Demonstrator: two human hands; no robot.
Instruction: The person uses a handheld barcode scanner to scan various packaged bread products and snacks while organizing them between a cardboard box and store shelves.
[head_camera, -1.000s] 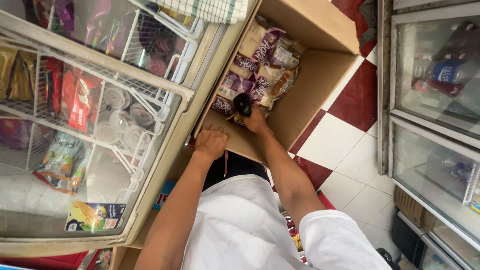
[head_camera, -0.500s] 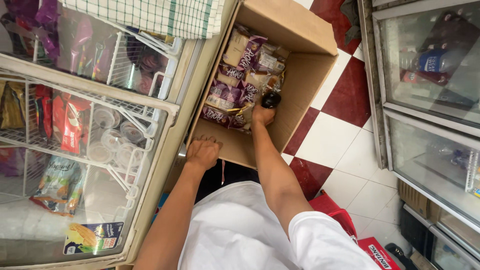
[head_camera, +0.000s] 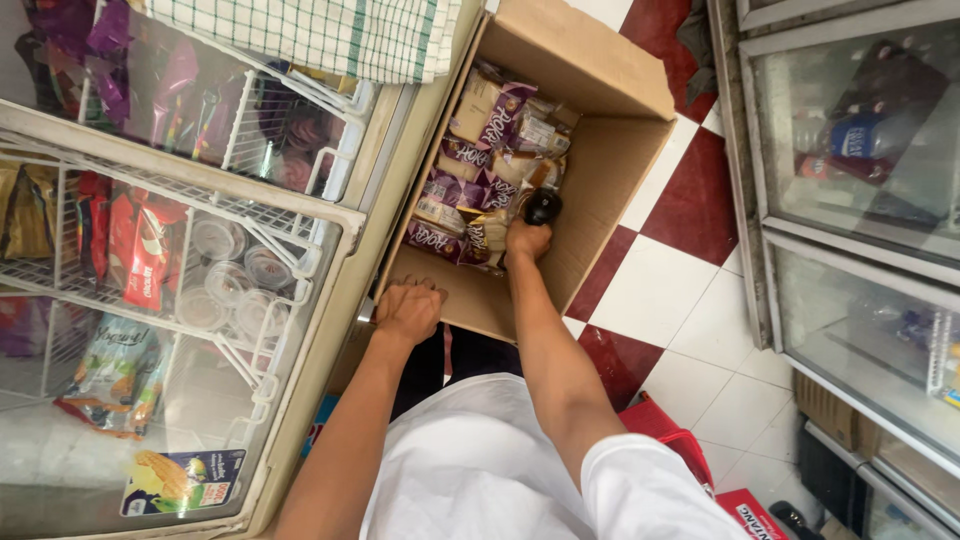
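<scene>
Checkered shop floor, cardboard box (head_camera: 610, 190) beside freezer (head_camera: 180, 300). Left hand (head_camera: 408, 312) clamps box's near edge. Right hand (head_camera: 527, 240) closed on dark bottle (head_camera: 541, 206) by right wall. Risk: bottle slips, crushes snack packets (head_camera: 470, 190).

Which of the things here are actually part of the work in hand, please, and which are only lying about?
In hand:
- cardboard box, left hand on its near edge
- dark round object above the right hand
- snack packets in the box

Lying about:
- glass-topped freezer with ice creams
- checked cloth
- glass-door fridges
- red basket
</scene>
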